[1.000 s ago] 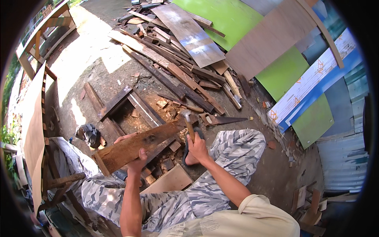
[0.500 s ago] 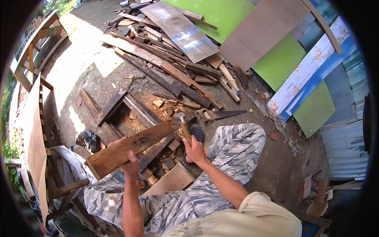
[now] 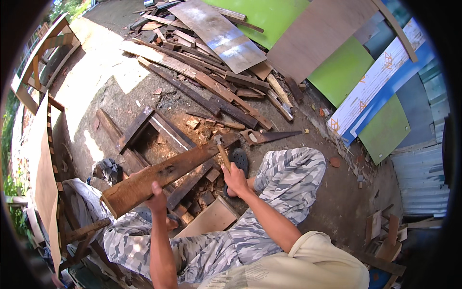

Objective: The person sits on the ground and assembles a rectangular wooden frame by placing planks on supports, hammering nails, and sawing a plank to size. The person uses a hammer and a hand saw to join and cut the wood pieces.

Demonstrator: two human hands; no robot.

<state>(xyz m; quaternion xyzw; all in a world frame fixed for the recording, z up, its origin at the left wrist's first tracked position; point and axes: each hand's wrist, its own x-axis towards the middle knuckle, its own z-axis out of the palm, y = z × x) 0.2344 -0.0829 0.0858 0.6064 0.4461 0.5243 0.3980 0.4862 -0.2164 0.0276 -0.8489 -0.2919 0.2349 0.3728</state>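
Observation:
A thick brown wooden plank [image 3: 163, 176] slants across in front of me, its near end at the left and its far end up to the right. My left hand [image 3: 156, 197] is closed around the plank's lower edge, thumb on top. In my right hand [image 3: 235, 177] is a claw hammer [image 3: 223, 153], gripped by its wooden handle. The hammer's head lies at or against the plank's far end; whether it touches cannot be told. A pale box-like wood piece [image 3: 211, 219] sits below the plank, between my legs.
A handsaw [image 3: 269, 137] lies on the ground beyond my right foot. Dark timbers [image 3: 137, 129], wood chips and offcuts surround the plank. Farther off is a pile of long boards [image 3: 202, 82]. Painted panels [image 3: 341, 72] lean at the right. A curved wooden frame [image 3: 50, 183] stands left.
The plank's near end has shifted slightly left and down, with my left hand moving along. The hammer head has dipped slightly left toward the plank.

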